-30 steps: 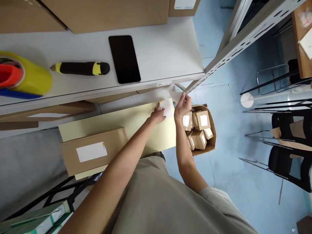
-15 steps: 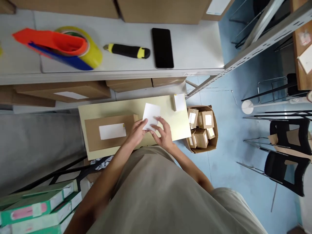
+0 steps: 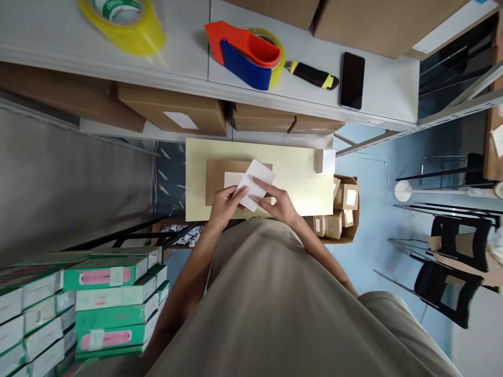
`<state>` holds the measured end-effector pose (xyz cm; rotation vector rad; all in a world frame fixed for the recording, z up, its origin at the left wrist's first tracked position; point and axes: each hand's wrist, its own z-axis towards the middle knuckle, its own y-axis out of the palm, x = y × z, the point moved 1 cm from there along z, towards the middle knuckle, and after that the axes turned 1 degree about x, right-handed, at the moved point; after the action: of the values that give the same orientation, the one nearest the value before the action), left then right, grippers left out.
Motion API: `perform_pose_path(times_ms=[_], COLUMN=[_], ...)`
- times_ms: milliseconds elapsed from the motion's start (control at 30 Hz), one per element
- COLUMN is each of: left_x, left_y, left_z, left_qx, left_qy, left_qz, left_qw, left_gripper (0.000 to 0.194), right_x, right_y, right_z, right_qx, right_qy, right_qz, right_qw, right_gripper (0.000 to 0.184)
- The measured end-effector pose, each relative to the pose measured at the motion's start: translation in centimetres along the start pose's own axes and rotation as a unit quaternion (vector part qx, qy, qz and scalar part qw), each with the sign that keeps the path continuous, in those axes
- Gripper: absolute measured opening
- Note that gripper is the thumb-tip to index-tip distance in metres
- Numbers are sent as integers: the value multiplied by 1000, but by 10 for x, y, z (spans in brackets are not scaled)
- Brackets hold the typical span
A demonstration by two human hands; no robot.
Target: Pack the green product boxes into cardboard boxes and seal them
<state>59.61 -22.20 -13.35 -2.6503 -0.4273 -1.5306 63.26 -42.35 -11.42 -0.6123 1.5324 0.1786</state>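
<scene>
My left hand (image 3: 225,202) and my right hand (image 3: 277,202) both pinch a white sheet of paper (image 3: 255,184), which looks like a label, just above a long brown cardboard box (image 3: 216,175). The box lies on a pale yellow board (image 3: 298,178) and carries a white label, partly hidden under the sheet. A small stack of white labels (image 3: 325,161) sits at the board's far right corner.
A shelf (image 3: 385,99) above holds a yellow tape roll (image 3: 126,23), a red-and-blue tape dispenser (image 3: 245,52), a yellow-black utility knife (image 3: 312,76) and a black phone (image 3: 351,80). An open carton of small boxes (image 3: 343,209) stands at the right. Green-and-white boxes (image 3: 102,303) are stacked at the left. Black chairs (image 3: 451,262) stand on the blue floor.
Both hands left the label stack at the board's corner, carried a white sheet back toward my body, then over the long brown box. The camera view swung left.
</scene>
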Motion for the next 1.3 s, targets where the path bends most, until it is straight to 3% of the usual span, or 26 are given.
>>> perform_pose_path(times_ms=[200,367,500,700,800,900,1000,1100,1167,1300], left_x=[9,20,39,64,65,61,57,56,56,66], left_y=[-53,-87,-106,-119,-124,-134,-146,-154,-155,-155], left_z=[-3,-9,-18,-27,-22,-11,3,17,23,16], left_qx=[15,-69,-122,-148,-112,-54,-6,14,-3,-114], left_qy=[39,27,33,69,80,80,80,89,99,113], left_qz=[-34,-88,-80,-19,-21,-47,-75,-94,-106,-107], left_qw=[999,993,989,986,990,994,994,991,989,981], left_gripper=[62,66,51,37,35,34,34,38,42,47], right_x=[-32,-48,-64,-85,-97,-111,-118,-114,-111,-114], right_y=[33,56,68,86,90,85,79,84,92,111], right_z=[14,25,30,32,33,32,29,27,28,33], right_qx=[-16,55,101,103,97,96,44,-33,-48,-4], right_qy=[7,29,38,41,39,27,27,30,22,29], right_qz=[8,28,32,-9,-35,-46,-39,-14,4,21], right_qw=[1000,998,994,994,994,994,998,999,999,999], right_gripper=[54,60,63,71,70,54,42,43,47,56])
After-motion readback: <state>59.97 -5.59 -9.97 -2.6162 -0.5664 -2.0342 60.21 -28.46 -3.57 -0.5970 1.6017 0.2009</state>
